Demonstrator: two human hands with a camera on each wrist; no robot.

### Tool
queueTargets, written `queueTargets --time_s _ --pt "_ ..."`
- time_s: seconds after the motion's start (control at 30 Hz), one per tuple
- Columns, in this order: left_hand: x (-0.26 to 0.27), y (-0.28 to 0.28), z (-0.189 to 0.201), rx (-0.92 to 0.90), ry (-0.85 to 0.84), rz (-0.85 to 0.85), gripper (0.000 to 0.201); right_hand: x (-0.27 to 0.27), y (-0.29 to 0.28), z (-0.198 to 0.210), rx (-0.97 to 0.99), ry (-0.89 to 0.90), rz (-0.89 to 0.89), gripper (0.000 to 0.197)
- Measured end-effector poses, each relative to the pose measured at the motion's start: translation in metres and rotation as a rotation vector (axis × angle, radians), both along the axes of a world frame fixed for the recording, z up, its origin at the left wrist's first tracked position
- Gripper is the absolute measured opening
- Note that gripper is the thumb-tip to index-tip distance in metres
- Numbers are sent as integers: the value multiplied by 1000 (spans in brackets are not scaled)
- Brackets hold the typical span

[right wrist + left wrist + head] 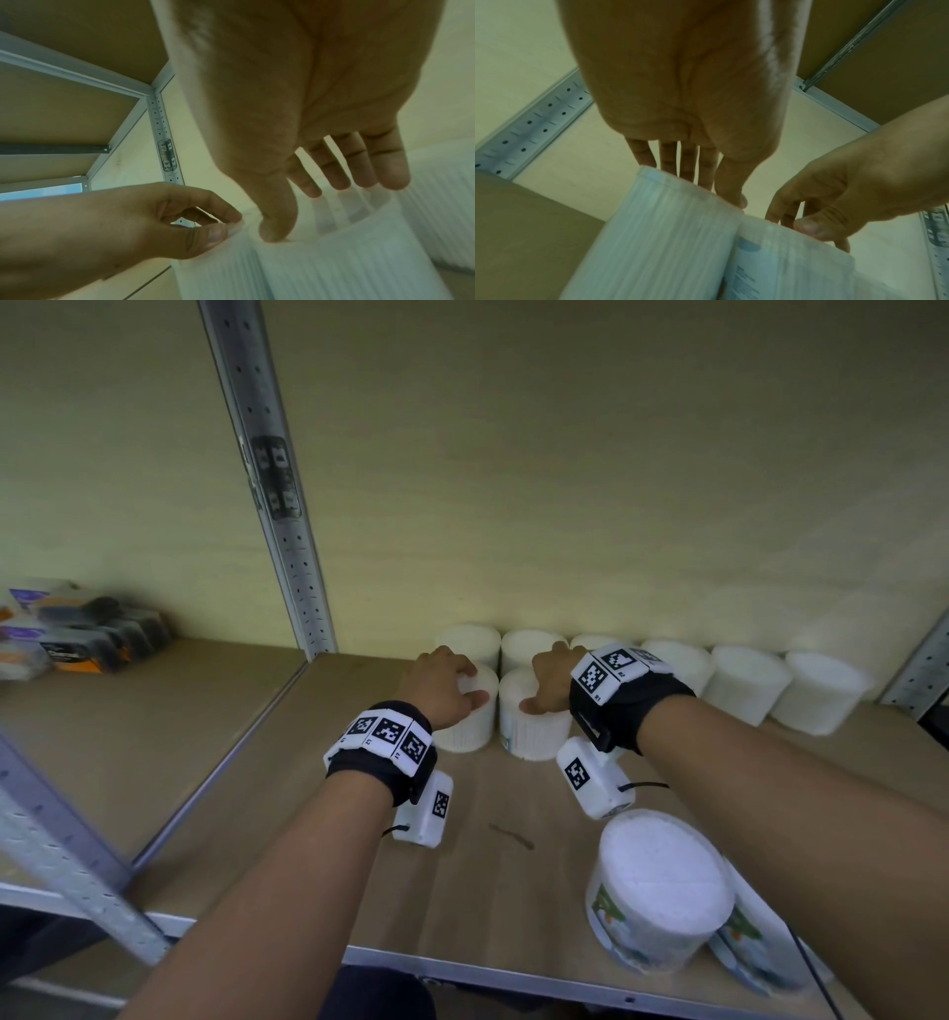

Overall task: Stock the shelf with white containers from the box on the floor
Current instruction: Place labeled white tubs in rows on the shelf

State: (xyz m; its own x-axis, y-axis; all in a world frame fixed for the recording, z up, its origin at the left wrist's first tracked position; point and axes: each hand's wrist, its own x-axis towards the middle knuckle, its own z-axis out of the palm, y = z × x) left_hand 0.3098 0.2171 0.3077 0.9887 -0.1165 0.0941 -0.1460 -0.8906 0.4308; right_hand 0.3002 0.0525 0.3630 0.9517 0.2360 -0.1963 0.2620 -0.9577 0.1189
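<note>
Two white ribbed containers stand side by side on the wooden shelf (318,824), in front of a back row of white containers (744,683). My left hand (441,690) lies over the top of the left container (470,726), thumb and fingers curled round its rim (218,227). My right hand (552,683) covers the right container (534,737), which carries a label; its thumb (277,229) is on the front rim and its fingers reach over the top. The left wrist view shows both containers (654,233) (795,263) touching. The box is out of view.
A labelled white container (662,891) stands near the shelf's front edge under my right forearm, another (755,947) beside it. A perforated metal upright (277,505) divides this bay from the left bay, where dark packaged goods (77,629) are stacked. Bare board lies front left.
</note>
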Motion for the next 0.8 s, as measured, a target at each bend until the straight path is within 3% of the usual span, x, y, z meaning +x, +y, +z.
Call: queueTargets --time_s 0.37,0.57,0.8 --pt "3 1 -5 -6 10 -4 44 6 -3 4 -14 85 36 52" --pt "3 1 -5 -11 5 -1 44 10 -12 12 179 222 50 66" --pt "2 2 -4 6 7 -6 45 9 -9 6 105 72 -7 61"
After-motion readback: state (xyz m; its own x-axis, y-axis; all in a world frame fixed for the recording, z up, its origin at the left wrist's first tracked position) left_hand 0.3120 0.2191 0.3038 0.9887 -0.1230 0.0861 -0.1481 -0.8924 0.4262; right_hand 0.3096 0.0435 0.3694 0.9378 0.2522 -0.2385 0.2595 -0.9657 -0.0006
